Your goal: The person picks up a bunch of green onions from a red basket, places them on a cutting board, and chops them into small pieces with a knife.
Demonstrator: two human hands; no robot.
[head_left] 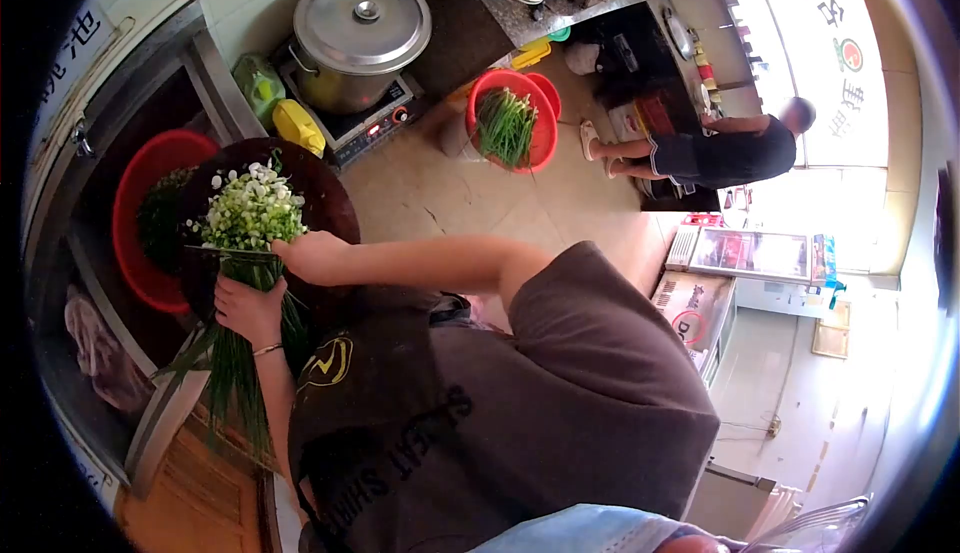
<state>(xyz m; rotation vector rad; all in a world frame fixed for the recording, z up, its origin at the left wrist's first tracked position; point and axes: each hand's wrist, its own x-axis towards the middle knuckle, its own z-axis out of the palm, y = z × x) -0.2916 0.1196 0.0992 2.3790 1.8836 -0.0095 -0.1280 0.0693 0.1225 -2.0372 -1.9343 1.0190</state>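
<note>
A bunch of long green onions (240, 393) lies across a dark round board (335, 203), its leaves hanging past the edge. My left hand (250, 308) is closed around the bunch near its cut end. In my right hand (315, 257) is a knife (232, 251), seen almost edge-on, its blade against the onions just beside my left hand. Chopped white and green pieces (250, 208) are heaped on the board on the other side of the blade. Next to the board, a red basin (135, 238) holds more chopped greens.
A large lidded steel pot (362, 38) stands on an induction cooker (375, 128), with a yellow container (298, 127) beside it. A red basket (545, 138) on the floor side holds whole green onions (506, 125). Another person (735, 151) stands at a far counter.
</note>
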